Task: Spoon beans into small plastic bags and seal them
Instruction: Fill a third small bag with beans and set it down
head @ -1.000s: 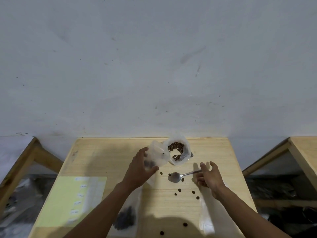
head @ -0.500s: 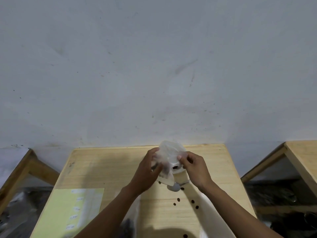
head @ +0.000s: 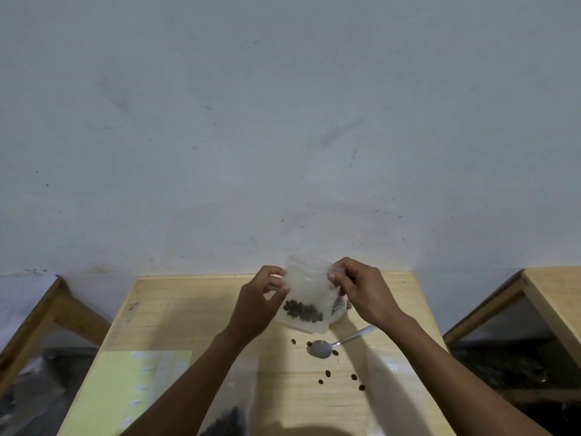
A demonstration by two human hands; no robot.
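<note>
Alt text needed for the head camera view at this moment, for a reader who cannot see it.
Two bare hands, left hand and right hand, hold a small clear plastic bag by its top edge above a wooden table, with dark beans settled at its bottom. On the table below lie a metal spoon and several loose beans.

A second ago the right hand (head: 364, 294) is down by the spoon (head: 333, 346). Now it is off the spoon and up at the small bag (head: 309, 294), pinching its top right corner. The left hand (head: 257, 305) holds the bag low before; now it pinches the top left corner. The bag is crumpled earlier. Now it hangs flat and upright between both hands, and the beans (head: 302, 310) sit in a dark row at its bottom.
</note>
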